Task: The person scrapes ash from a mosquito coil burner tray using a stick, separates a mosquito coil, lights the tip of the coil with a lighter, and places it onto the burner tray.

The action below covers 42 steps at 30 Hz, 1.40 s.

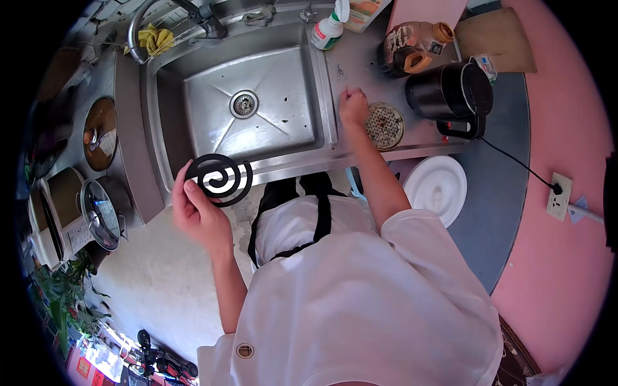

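A black spiral coil (220,180) is held at its left edge between the thumb and fingers of my left hand (198,215), in front of the sink's near edge. My right hand (353,108) is closed over the steel counter, just right of the sink (243,106); whatever it may hold is hidden or too small to name. Beside it on the right lies a round tin (385,127) with a perforated, speckled top. Small thin dark bits (340,71) lie on the counter beyond my right hand.
A black kettle (444,93), a brown jug (412,48) and a spray bottle (329,29) stand on the right counter. Below it is a white round lid (436,190). A glass-lidded pot (103,212) stands at left. The faucet (207,22) rises behind the sink.
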Available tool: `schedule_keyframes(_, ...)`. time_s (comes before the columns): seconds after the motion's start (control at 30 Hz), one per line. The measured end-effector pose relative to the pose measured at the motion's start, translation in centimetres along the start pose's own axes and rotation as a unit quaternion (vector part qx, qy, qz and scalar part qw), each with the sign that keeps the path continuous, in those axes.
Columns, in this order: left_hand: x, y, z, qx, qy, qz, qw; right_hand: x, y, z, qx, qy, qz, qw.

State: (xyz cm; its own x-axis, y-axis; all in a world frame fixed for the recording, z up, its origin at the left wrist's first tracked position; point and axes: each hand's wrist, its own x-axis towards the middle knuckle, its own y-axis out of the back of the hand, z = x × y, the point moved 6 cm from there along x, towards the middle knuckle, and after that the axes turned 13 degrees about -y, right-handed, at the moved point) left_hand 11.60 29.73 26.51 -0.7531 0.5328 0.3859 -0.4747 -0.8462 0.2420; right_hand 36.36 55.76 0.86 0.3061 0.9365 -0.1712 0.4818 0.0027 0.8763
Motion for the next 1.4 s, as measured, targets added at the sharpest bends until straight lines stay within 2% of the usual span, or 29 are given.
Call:
schedule_keyframes(0.07,0.2,0.6,-0.4,-0.008,0.011,0.004,1.0,-0.3,0.9,-1.2,-0.02,0.056,0.036,0.998)
schedule_keyframes(0.13,0.7,1.1,-0.4,-0.011,0.027,0.002,1.0,-0.4,1.9,-2.3,0.039,0.057,-0.021,0.997)
schedule_keyframes(0.17,1.1,1.3,-0.6,-0.023,0.018,0.015,0.999,-1.1,3.5,-4.1,0.111,0.092,-0.056,0.988)
schedule_keyframes(0.27,2.3,2.2,-0.7,-0.023,-0.006,0.009,1.0,-5.8,9.6,-10.2,0.327,0.151,-0.207,0.91)
schedule_keyframes(0.4,3.7,3.3,-0.2,-0.056,-0.066,0.033,0.996,-15.0,20.5,-18.0,0.416,0.21,-0.292,0.835)
schedule_keyframes(0.47,4.2,4.1,0.6,-0.008,-0.158,0.005,0.987,-18.8,24.3,-20.4,0.395,0.295,-0.281,0.823)
schedule_keyframes(0.5,4.5,4.5,0.5,-0.016,-0.156,0.006,0.988,-19.6,25.3,-21.2,0.39,0.297,-0.277,0.826)
schedule_keyframes(0.57,4.9,5.1,1.9,0.015,-0.294,0.004,0.956,-22.3,26.5,-23.2,0.314,0.431,-0.27,0.802)
schedule_keyframes(0.67,5.1,6.1,2.1,0.019,-0.324,0.0,0.946,-24.5,26.3,-24.6,0.286,0.473,-0.273,0.787)
schedule_keyframes(0.77,5.2,7.3,2.2,0.038,-0.341,0.002,0.939,-25.6,25.5,-25.1,0.221,0.472,-0.275,0.808)
schedule_keyframes(0.9,5.4,9.0,2.0,0.033,-0.334,0.025,0.942,-26.4,25.1,-25.3,0.236,0.473,-0.269,0.806)
schedule_keyframes(0.97,5.7,9.7,2.5,0.05,-0.353,0.024,0.934,-27.1,25.2,-25.6,0.204,0.507,-0.278,0.79)
schedule_keyframes(1.0,6.0,9.7,2.7,0.051,-0.352,0.025,0.934,-27.4,25.2,-25.7,0.204,0.507,-0.28,0.79)
schedule_keyframes(1.07,6.0,10.4,3.7,-0.013,-0.409,0.099,0.907,-28.0,25.3,-25.8,0.212,0.496,-0.29,0.791)
schedule_keyframes(1.4,4.9,12.4,4.1,0.024,-0.42,0.079,0.904,-29.5,25.5,-25.7,0.282,0.51,-0.263,0.769)
